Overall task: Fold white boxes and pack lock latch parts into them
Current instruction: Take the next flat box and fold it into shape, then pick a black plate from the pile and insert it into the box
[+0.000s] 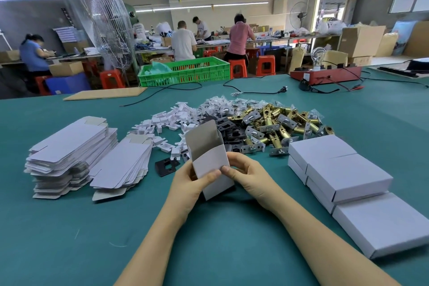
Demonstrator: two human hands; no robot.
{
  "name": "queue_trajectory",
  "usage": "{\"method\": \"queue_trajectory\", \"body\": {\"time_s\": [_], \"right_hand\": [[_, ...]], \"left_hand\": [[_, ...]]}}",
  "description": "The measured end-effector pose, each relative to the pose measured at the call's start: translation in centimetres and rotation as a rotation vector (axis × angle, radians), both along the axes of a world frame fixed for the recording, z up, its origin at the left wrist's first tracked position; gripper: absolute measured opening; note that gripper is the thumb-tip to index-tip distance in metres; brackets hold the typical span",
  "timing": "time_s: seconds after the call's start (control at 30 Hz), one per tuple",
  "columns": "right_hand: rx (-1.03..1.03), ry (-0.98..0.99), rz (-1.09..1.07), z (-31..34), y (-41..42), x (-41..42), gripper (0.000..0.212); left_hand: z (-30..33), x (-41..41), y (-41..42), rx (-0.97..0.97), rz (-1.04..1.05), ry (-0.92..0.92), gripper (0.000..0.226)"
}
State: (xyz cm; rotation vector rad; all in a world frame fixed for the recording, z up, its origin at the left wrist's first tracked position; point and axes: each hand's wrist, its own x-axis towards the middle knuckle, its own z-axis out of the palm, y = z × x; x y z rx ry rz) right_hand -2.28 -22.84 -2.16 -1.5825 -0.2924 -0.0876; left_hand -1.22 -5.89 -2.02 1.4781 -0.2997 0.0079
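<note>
A half-folded white box [210, 158] stands tilted above the green table, its grey inner flap pointing up. My left hand [193, 183] grips its left side with the thumb pressed on the front panel. My right hand [243, 173] pinches the box's right edge with thumb and fingers. Behind it lies a heap of brass lock latches [274, 123], black strike plates [229, 129], small white plastic parts [167, 123] and bagged screws [218, 103]. One black plate [167, 165] lies apart, left of the box.
Two stacks of flat white box blanks [74, 155] sit at the left. Several closed white boxes [348, 174] are stacked at the right. A green crate [185, 71], a red tester with a bulb [325, 73] and black cables [255, 91] lie further back. Other people work at far benches.
</note>
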Motion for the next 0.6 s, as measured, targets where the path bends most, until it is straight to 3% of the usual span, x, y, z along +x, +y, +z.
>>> {"method": "queue_trajectory", "body": {"time_s": [0.17,0.23,0.3,0.4,0.47,0.6], "right_hand": [[0.049,0.047,-0.003,0.2,-0.1,0.0,0.032],[0.208,0.141,-0.006,0.5,-0.4,0.3,0.037],[0.291,0.193,-0.113,1.0,-0.9,0.6,0.030],[0.094,0.180,-0.455,1.5,-2.3,1.5,0.014],[-0.075,0.151,-0.641,1.7,-3.2,2.6,0.015],[-0.530,0.026,-0.740,2.5,-4.1,5.4,0.013]], "left_hand": [[-0.2,0.3,-0.1,0.009,0.060,0.000,0.030],[-0.3,0.4,-0.2,0.017,0.105,-0.003,0.028],[-0.4,0.6,0.1,0.008,0.179,-0.003,0.024],[-0.4,1.2,0.7,-0.014,0.274,0.012,0.022],[-0.4,1.4,0.7,-0.026,0.282,0.025,0.022],[-0.5,1.2,0.2,0.034,0.274,0.012,0.021]]}}
